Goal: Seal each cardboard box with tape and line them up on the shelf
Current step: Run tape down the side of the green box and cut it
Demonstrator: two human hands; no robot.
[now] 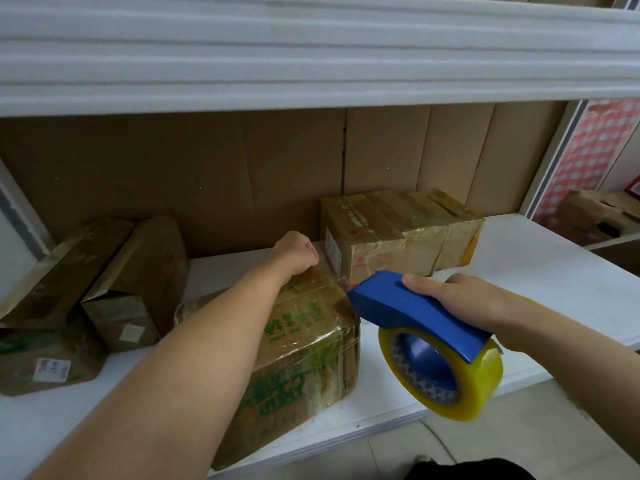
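A cardboard box with green print (304, 348), wrapped in clear tape, lies on the white shelf (540, 271) in front of me. My left hand (298, 251) reaches over its far top edge, fingers curled down behind it and hidden. My right hand (464, 299) grips a blue tape dispenser (408, 310) carrying a yellowish tape roll (446, 372), its nose close to the box's right top corner. A thin strip of clear tape seems to run from the dispenser to the box.
A row of taped boxes (401, 230) stands at the back right of the shelf. Two brown boxes (135, 282) lean at the left beside a third (48, 351). An upper shelf (311, 53) overhangs. Another box (599, 216) sits at the far right.
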